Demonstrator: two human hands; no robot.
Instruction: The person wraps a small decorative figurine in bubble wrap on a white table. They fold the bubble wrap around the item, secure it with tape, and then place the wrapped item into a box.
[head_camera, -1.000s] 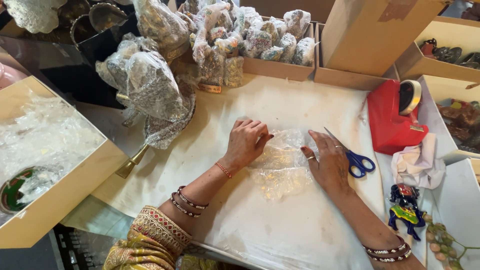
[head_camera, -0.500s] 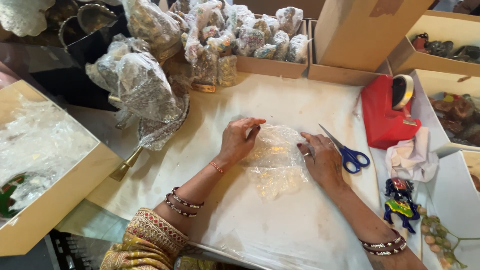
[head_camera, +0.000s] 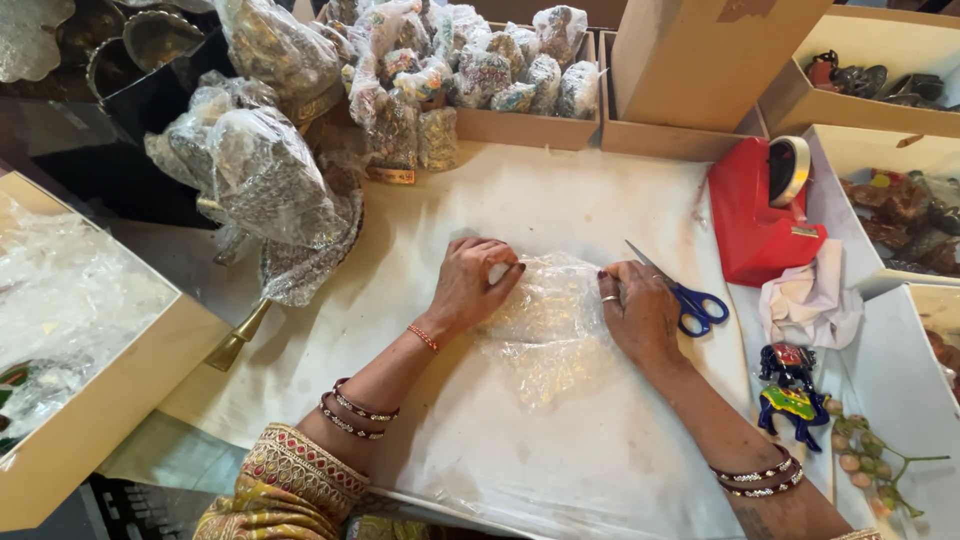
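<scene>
On the white paper-covered desk (head_camera: 560, 200), a crumpled bundle of clear bubble wrap (head_camera: 545, 320) is lying between the two hands. Left hand (head_camera: 468, 285) is curling its fingers onto the bundle's left edge, while right hand (head_camera: 640, 315) is pressing bent fingers on its right edge, just beside blue-handled scissors (head_camera: 690, 300).

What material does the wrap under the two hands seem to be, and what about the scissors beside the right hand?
The wrap looks like clear plastic bubble film: see-through, crinkled, glossy, with small cells. The scissors seem to have grey metal blades, dull in shine, and smooth blue handles, probably plastic. The left hand and right hand press the wrap's edges.
</scene>
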